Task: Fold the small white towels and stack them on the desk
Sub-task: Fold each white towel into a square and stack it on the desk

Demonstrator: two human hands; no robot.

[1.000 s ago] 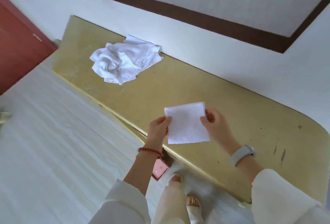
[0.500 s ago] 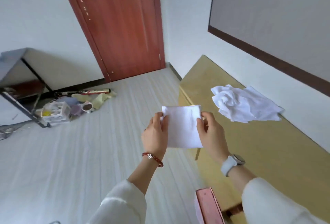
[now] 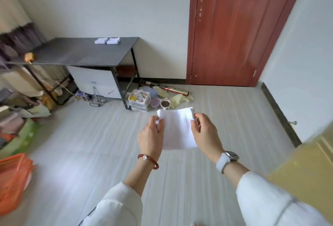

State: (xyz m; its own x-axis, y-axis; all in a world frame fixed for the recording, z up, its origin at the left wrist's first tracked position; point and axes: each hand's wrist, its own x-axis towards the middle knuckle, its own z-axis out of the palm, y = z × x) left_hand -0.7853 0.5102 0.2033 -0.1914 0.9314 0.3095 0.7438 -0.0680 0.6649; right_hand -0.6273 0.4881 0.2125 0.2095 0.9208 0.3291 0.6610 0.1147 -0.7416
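A small folded white towel hangs in front of me above the floor. My left hand grips its left edge and my right hand grips its right edge. Across the room stands a dark desk. Two folded white towels lie side by side near its back edge. The pile of unfolded towels is out of view.
A yellow table cuts into the frame at the right. A red door is shut ahead. A white cabinet sits under the desk, with boxes, cups and a tube on the floor beside it. An orange bag lies at left.
My view has swung left from the yellow table and its towel pile toward the dark desk. Both hands keep hold of the folded towel, now carried over the floor.
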